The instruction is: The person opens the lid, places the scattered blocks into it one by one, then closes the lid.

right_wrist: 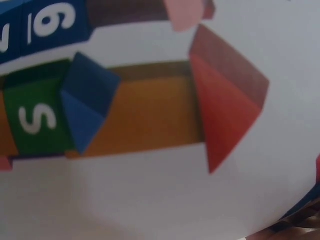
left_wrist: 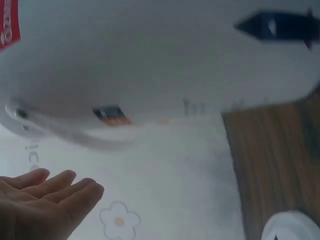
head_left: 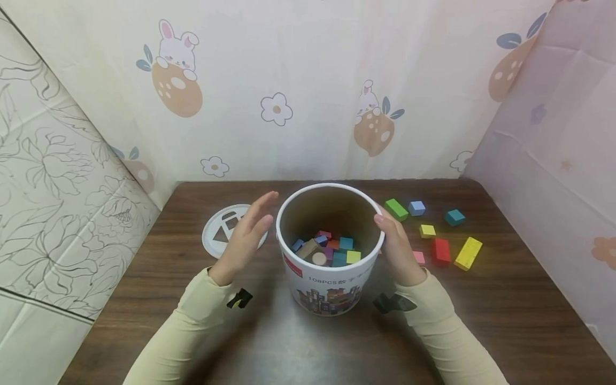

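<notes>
A white bucket (head_left: pixel 332 291) with printed block pictures stands on the table, holding several coloured wooden blocks (head_left: pixel 320 248). On its left side my left hand (head_left: pixel 245 238) is held up with fingers extended, a small gap from the rim. The left wrist view shows the same hand (left_wrist: pixel 47 205) with nothing in it, below the bucket's blurred wall (left_wrist: pixel 140 65). My right hand (head_left: pixel 399 248) rests against the right side, its fingertips at the rim. Only the bucket's printed wall (right_wrist: pixel 140 195) fills most of the right wrist view.
A white lid (head_left: pixel 210 235) with shaped cut-outs lies behind my left hand. Right of the bucket are a green block (head_left: pixel 396 210), a red block (head_left: pixel 440 251), a long yellow block (head_left: pixel 468 253) and several smaller ones. Patterned curtains (head_left: pixel 317 133) border the brown table (head_left: pixel 505 321).
</notes>
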{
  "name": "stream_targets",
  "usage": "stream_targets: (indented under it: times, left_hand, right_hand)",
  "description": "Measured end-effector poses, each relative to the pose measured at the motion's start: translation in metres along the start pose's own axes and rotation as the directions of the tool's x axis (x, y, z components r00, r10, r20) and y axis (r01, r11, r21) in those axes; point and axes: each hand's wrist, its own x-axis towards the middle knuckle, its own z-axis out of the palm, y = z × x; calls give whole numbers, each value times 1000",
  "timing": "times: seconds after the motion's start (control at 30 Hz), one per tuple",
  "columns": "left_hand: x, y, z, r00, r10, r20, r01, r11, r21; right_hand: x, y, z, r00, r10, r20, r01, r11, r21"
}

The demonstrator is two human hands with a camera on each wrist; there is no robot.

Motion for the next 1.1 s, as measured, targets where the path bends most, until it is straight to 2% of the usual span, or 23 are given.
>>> stream_targets:
  times: [0.17,0.37,0.53,0.67,1.1]
  left_hand:
    - [-2,8,14,999,-29,41,31,999,-44]
    - [-1,3,26,998,-57,15,58,997,-56]
    - [-1,-1,31,999,-49,-16,48,997,-62]
    - [-2,-1,36,999,-28,-20,26,993,-111]
    - [-3,-3,48,998,18,-56,-28,980,-196]
  right_hand:
    - [0,1,-1,1000,4,-2,-4,1000,-1]
    - [-1,2,0,1000,11,-3,-11,1000,-7]
    - [1,2,0,1000,-1,4,1,1000,8]
    - [1,1,-1,1000,-16,20,15,1000,18]
    - [3,0,-5,999,-43,30,44,997,-56]
